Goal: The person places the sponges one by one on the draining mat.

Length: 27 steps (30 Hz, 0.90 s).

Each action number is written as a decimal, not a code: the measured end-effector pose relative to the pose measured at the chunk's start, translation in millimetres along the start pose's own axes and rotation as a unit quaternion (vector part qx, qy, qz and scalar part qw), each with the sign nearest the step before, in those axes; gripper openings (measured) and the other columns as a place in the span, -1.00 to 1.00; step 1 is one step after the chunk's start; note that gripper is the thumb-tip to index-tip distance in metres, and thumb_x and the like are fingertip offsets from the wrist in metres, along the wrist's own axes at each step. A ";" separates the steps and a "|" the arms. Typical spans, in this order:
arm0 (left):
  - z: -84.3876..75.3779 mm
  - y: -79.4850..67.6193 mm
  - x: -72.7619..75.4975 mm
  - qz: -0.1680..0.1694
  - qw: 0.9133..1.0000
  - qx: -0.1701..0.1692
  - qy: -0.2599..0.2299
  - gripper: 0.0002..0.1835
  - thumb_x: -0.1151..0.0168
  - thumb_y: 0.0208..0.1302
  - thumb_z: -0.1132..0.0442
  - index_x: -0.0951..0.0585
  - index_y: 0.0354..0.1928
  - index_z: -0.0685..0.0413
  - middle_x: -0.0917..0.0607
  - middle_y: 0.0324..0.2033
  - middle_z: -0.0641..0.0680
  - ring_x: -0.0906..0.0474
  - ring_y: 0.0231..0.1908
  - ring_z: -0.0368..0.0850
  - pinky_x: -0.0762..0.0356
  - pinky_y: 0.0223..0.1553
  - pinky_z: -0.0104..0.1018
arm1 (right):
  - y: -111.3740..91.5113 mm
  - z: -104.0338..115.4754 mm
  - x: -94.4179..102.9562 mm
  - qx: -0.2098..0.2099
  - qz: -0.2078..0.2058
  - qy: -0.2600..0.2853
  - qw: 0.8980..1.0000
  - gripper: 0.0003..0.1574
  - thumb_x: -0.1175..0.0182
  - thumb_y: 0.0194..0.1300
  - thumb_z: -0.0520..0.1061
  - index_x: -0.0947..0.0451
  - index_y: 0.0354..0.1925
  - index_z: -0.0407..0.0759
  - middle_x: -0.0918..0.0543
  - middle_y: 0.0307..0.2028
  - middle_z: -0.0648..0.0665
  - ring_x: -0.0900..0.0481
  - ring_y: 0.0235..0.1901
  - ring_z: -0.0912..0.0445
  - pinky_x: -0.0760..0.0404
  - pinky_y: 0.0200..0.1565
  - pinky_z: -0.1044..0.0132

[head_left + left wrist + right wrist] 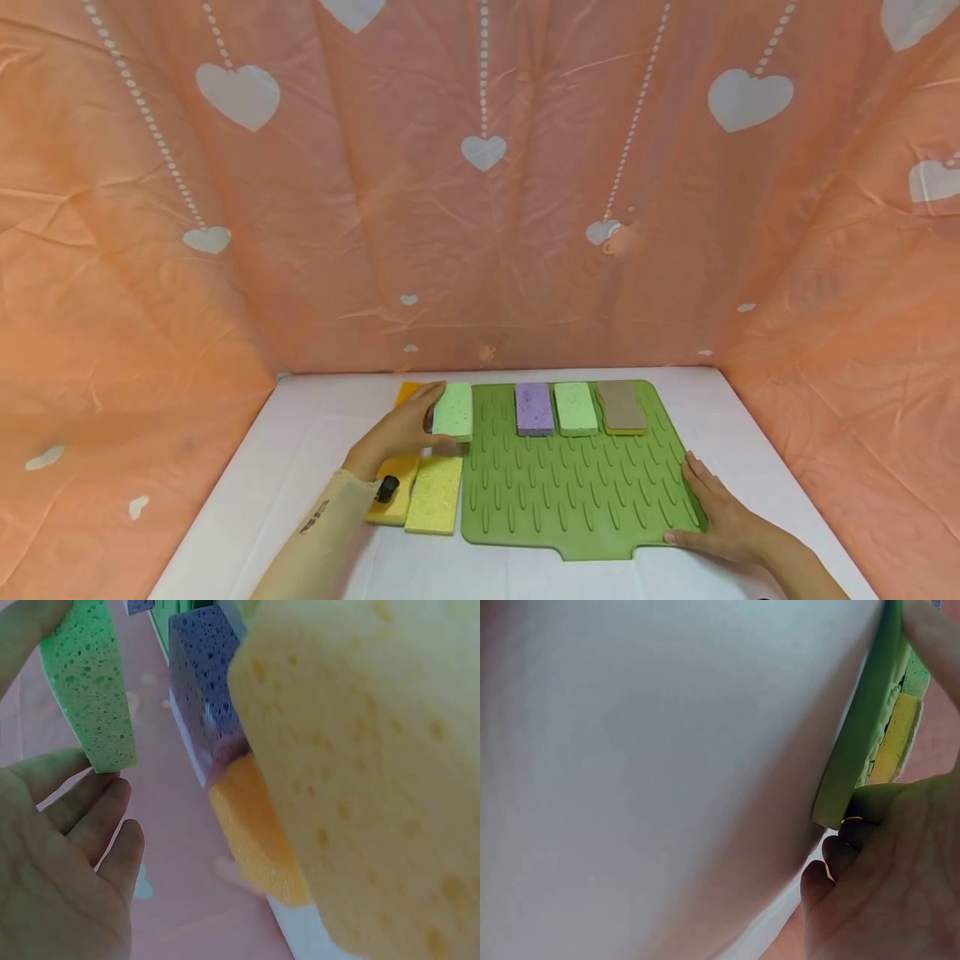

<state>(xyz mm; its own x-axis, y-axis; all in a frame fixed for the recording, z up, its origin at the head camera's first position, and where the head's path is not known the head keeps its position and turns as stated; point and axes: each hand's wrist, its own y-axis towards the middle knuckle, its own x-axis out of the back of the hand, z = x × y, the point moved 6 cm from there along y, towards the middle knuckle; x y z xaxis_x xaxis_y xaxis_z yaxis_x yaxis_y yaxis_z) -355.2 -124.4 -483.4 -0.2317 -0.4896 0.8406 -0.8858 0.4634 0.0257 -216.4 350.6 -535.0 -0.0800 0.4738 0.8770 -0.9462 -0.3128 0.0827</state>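
Observation:
My left hand [402, 429] pinches a light green sponge [453, 411] between thumb and fingers, at the upper left edge of a green ridged mat [555, 492]. The left wrist view shows the same green sponge [90, 690] tilted, fingertips at its lower end. My right hand [720, 518] rests at the mat's lower right corner, thumb along the near edge and fingers along the right edge. Across the mat's far side lie a purple sponge [534, 408], a second light green sponge [576, 408] and a sponge with a brown top and yellow base [622, 407].
Left of the mat lie a yellow sponge [435, 496] and a yellow-orange sponge [401, 475], partly under my left wrist. Behind the left hand sit an orange sponge [407, 391] and another purple sponge [204, 675]. An orange curtain with hearts [487, 267] encloses the white table [322, 408].

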 end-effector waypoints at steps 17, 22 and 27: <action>-12.2 30.0 -17.5 0.019 0.999 -0.010 0.029 0.17 -0.45 0.11 -0.24 -0.01 0.60 0.01 -0.04 0.57 0.12 -0.02 0.52 0.13 -0.17 0.43 0.15 | 0.5 3.2 1.3 0.012 -0.007 -0.011 1.000 0.47 -0.46 0.07 0.32 0.06 0.48 -0.55 0.05 0.49 -0.52 -0.01 0.39 -0.53 0.49 0.17 0.81; -16.5 38.8 -20.2 0.013 0.999 -0.017 0.028 0.17 -0.45 0.10 -0.25 -0.04 0.59 0.06 -0.06 0.56 0.13 -0.01 0.52 0.10 -0.12 0.46 0.11 | 1.5 5.3 3.4 0.007 -0.003 -0.010 1.000 0.48 -0.47 0.06 0.31 0.05 0.48 -0.56 0.04 0.49 -0.53 -0.02 0.38 -0.54 0.49 0.16 0.81; -20.1 44.8 -23.8 0.019 0.999 -0.017 0.033 0.17 -0.43 0.11 -0.27 -0.04 0.59 0.09 -0.08 0.56 0.15 -0.01 0.53 0.10 -0.01 0.49 0.12 | 0.5 6.1 4.2 -0.001 0.004 -0.003 1.000 0.48 -0.48 0.04 0.30 0.04 0.47 -0.57 0.04 0.49 -0.54 -0.01 0.39 -0.54 0.49 0.16 0.82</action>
<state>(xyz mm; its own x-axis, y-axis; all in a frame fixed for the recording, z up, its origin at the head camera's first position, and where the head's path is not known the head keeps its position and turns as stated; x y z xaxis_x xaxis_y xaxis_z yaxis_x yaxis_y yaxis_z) -381.2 -77.2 -491.4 -0.2366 -0.4227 0.8748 -0.8624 0.5060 0.0112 -215.3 347.4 -528.4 -0.0868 0.4668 0.8801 -0.9462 -0.3150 0.0737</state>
